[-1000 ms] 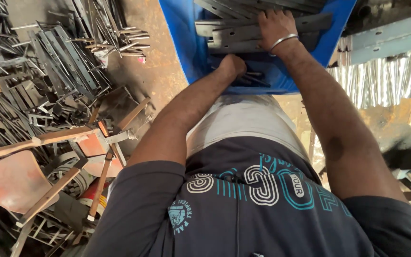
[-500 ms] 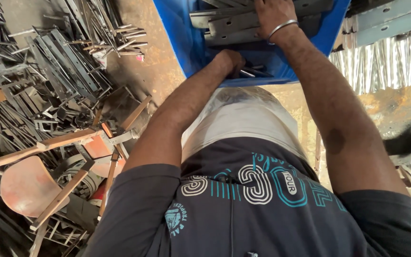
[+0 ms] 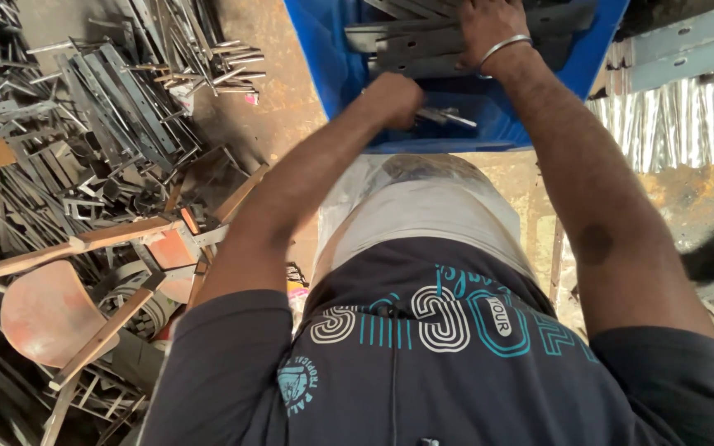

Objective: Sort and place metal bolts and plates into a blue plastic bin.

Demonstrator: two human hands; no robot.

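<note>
hands are both inside a blue plastic crate (image 3: 324, 58) that stands on the floor in front of the person. the left hand (image 3: 392, 97) is closed in a fist near the front wall of the crate, and it grips a small bundle of thin metal pieces (image 3: 448, 118) whose ends stick out to the right of the fist. the right hand (image 3: 489, 25) lies with the palm down on a stack of long flat metal strips (image 3: 406, 45) in the far part of the crate; its fingers are at the top edge of the view, so i cannot tell if they curl around a strip or only press on it. a metal bangle (image 3: 502, 48) sits on the right wrist. on the floor to the left of the crate lies a big heap of grey metal brackets and strips (image 3: 101, 107), and nearer to the person a broken chair with wooden legs and a reddish seat (image 3: 43, 314). to the right of the crate a pale blue metal rail (image 3: 687, 45) is seen above shiny corrugated sheet (image 3: 679, 124).
</note>
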